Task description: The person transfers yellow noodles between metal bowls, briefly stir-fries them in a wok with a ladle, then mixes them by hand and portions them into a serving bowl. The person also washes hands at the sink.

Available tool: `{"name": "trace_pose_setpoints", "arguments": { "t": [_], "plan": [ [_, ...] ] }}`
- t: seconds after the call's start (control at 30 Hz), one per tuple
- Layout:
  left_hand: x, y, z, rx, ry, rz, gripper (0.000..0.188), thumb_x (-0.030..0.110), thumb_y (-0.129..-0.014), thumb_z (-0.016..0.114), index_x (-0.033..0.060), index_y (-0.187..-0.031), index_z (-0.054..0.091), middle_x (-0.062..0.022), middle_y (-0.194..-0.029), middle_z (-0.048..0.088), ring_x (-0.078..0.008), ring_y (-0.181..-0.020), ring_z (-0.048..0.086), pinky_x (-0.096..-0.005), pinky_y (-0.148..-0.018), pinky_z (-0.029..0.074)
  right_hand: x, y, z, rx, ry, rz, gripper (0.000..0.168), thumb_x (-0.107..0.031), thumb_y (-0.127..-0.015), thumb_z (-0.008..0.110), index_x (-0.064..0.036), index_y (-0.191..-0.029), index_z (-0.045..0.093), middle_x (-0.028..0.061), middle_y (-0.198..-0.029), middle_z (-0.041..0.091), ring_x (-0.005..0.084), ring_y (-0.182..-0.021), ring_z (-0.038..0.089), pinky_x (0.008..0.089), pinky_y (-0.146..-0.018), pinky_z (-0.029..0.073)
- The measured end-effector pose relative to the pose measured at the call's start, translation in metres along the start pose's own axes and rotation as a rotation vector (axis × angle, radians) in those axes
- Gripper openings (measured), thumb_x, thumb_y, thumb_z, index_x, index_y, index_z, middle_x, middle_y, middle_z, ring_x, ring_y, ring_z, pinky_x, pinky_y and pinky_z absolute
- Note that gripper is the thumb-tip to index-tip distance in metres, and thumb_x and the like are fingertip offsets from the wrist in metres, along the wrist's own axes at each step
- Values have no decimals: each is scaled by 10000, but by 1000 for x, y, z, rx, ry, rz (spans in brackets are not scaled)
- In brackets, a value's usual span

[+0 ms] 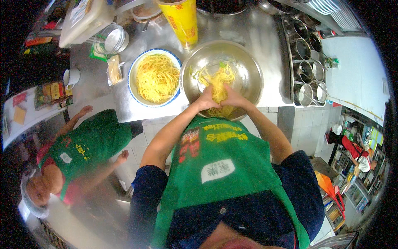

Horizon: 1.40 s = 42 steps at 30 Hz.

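A large stainless steel mixing bowl [248,62] stands at the counter's front edge, right before me. My left hand [207,98] and my right hand [233,97] reach into it from both sides. Between them they grip a clump of thin yellow shreds [220,87], which look like shredded potato. Some green leafy bits [222,65] lie among the strands. More shreds show under my hands, partly hidden by them. Just left of the steel bowl, a white bowl with a blue rim [131,76] holds a heap of similar yellow shreds [158,79].
Behind the bowls is a yellow printed roll [183,23] on the steel counter [124,112]. Glass bowls [112,39] and a small packet [114,70] sit to the left. Metal pots in a rack [303,71] stand at right. A co-worker in a green apron [90,146] is close by on the left.
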<state>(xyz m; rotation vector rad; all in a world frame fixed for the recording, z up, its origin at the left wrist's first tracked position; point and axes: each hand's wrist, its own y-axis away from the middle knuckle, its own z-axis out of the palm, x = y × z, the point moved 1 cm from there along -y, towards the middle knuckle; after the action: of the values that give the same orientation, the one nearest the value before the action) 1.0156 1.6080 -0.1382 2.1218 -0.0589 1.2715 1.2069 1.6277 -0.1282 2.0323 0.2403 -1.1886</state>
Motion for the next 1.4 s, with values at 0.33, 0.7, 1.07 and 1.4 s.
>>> {"name": "trace_pose_setpoints", "arguments": {
  "t": [0.33, 0.7, 1.07, 1.4],
  "plan": [
    [69, 9, -39, 117, 429, 167, 867, 143, -636, 876, -9, -1364, 430, -181, -1296, 556, -287, -1239, 534, -367, -1071, 423, -53, 5, -48, 137, 81, 29, 1010, -155, -678, 839, 63, -1494, 286, 234, -1481, 433, 317, -1394, 407, 371, -1159, 317],
    [90, 55, -106, 364, 322, 294, 914, 108, -632, 837, 2, -1416, 378, -189, -1323, 527, -292, -1254, 518, -353, -1093, 402, -174, 9, -59, 195, 267, -119, 968, -150, -712, 803, 66, -1497, 280, 243, -1519, 384, 317, -1433, 355, 368, -1190, 272],
    [-36, 121, -239, 742, 36, 78, 738, 29, -683, 766, 15, -1361, 475, -191, -1318, 536, -324, -1207, 552, -370, -1056, 444, -221, -148, 102, 167, -91, -409, 702, -87, -716, 793, 25, -1344, 498, 230, -1376, 531, 319, -1257, 543, 362, -1036, 450],
    [-78, 113, -256, 950, 268, 210, 441, 5, -721, 692, 36, -1157, 630, -201, -1166, 615, -363, -1129, 577, -410, -1008, 449, -215, -130, 148, 348, 758, -644, 429, 8, -725, 700, -95, -1141, 688, 197, -1354, 486, 410, -1308, 420, 468, -1064, 391]
  ]
}}
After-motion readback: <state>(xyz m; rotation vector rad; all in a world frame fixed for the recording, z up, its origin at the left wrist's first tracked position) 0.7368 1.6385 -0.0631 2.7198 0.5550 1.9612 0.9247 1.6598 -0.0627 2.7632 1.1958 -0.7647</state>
